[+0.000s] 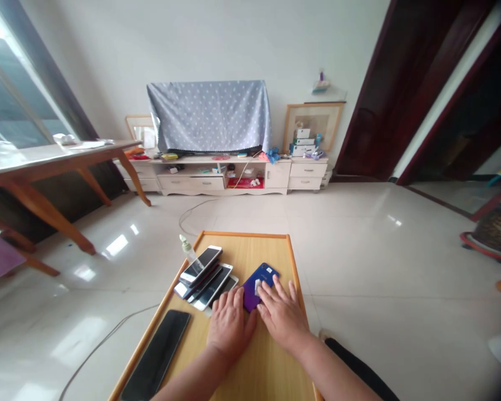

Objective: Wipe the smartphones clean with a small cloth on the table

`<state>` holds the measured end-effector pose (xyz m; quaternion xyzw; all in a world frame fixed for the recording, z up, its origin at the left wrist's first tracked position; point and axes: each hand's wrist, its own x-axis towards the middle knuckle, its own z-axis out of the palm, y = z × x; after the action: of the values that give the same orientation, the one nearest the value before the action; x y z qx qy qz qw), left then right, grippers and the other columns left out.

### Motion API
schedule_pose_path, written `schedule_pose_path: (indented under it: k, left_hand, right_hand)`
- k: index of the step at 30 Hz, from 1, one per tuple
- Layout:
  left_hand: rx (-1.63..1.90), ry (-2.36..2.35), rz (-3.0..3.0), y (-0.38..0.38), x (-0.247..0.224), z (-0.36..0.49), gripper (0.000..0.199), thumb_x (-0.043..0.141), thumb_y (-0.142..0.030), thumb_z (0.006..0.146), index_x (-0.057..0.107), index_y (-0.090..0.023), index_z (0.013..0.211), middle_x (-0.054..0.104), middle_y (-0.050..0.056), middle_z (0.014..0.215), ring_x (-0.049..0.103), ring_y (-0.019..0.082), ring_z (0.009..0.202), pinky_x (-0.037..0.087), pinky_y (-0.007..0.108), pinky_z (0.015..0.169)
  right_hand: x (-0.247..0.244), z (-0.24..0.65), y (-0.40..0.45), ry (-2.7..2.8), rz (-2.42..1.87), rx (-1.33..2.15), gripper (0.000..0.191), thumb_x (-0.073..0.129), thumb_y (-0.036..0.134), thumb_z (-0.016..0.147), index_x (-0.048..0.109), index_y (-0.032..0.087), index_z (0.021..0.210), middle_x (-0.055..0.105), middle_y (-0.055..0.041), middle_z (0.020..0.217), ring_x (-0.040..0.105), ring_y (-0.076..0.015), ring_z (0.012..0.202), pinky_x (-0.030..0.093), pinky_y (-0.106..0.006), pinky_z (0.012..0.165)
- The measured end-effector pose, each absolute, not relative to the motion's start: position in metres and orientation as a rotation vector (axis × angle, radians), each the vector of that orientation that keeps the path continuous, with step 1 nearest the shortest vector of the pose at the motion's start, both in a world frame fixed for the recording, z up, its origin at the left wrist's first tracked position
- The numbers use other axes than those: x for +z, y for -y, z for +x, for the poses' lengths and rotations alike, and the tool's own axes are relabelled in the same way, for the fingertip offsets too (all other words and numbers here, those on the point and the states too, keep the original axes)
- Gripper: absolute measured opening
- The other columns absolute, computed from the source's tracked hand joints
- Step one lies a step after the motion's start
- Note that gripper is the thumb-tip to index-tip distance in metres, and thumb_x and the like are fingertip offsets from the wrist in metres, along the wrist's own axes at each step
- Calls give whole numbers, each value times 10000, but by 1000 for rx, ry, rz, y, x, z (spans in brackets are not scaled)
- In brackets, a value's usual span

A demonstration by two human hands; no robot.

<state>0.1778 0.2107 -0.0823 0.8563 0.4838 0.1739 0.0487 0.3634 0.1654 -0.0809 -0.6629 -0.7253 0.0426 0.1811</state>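
Two bare forearms run in from the bottom edge, which cuts them off. The left hand [230, 322] lies palm down, fingers side by side and thumb set apart near the close end of a blue-purple phone [249, 295]. The right hand [281, 312] is spread, its index and middle fingertips on a small white piece [258, 287] on the phone's back; whether they pinch it or only press, I cannot tell. The phone lies back up on the small wooden table [242, 248], between the hands and partly covered by the right fingers. Its long axis slants away to the right, camera end farthest. Light lettering there is too faint to read surely, as is the mark on a white sticker [269, 269] by the far corner.

Just left of it is a fanned pile of phones [209, 278], the lower ones partly hidden; behind stands a bottle [186, 245], its base out of sight. A large dark phone [161, 348] lies nearer, screen blank. Beyond, a spotted cloth [212, 114] hangs over a low cabinet [276, 175]; print on the boxes [303, 141] there is illegible.
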Motion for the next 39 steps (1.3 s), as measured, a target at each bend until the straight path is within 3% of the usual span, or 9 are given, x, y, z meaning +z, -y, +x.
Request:
schedule_pose_path:
  k: [8, 19, 23, 29, 36, 39]
  left_hand:
    - [486, -1467, 2598, -205, -82, 178, 551, 524, -471, 941, 506, -162, 1397, 569, 152, 1431, 503, 321, 1271, 395, 490, 1057]
    - [518, -1488, 2542, -204, -78, 180, 516, 514, -476, 935, 550, -199, 1368, 598, 124, 1408, 518, 315, 1260, 385, 499, 1064]
    - [501, -1497, 2557, -206, -81, 180, 505, 523, -468, 922, 566, -219, 1359, 601, 116, 1408, 525, 317, 1271, 391, 490, 1062]
    - [452, -1518, 2558, -207, -80, 182, 527, 504, -484, 922, 570, -211, 1368, 591, 117, 1437, 521, 326, 1287, 386, 505, 1078]
    - [402, -1519, 2541, -208, -82, 183, 552, 551, -298, 809, 573, -234, 1357, 587, 105, 1441, 516, 302, 1300, 380, 463, 1094]
    - [436, -1508, 2558, -208, -82, 183, 520, 538, -359, 867, 562, -219, 1367, 594, 114, 1427, 522, 311, 1290, 396, 478, 1078]
  right_hand:
    - [-91, 365, -168, 2087, -1867, 108, 523, 367, 404, 1067, 373, 263, 1571, 452, -36, 1578, 186, -304, 1549, 79, -636, 1228]
    - [-77, 362, -170, 2119, -1791, 170, 507, 404, 421, 1051, 444, 277, 1536, 538, -47, 1510, 262, -306, 1527, 84, -633, 1235]
    - [-80, 366, -167, 2100, -1765, 201, 470, 410, 402, 1049, 494, 307, 1502, 552, -25, 1496, 321, -302, 1504, 84, -643, 1238]
    - [-93, 362, -162, 2029, -1758, 216, 478, 426, 422, 1050, 442, 373, 1525, 483, 24, 1544, 285, -330, 1515, 94, -681, 1227]
    - [-85, 351, -154, 2123, -1659, 272, 432, 386, 475, 1070, 451, 453, 1497, 506, 35, 1526, 291, -328, 1513, 138, -709, 1206]
    - [-82, 362, -163, 2114, -1708, 233, 431, 388, 512, 1063, 490, 437, 1475, 524, 22, 1514, 271, -338, 1519, 108, -730, 1196]
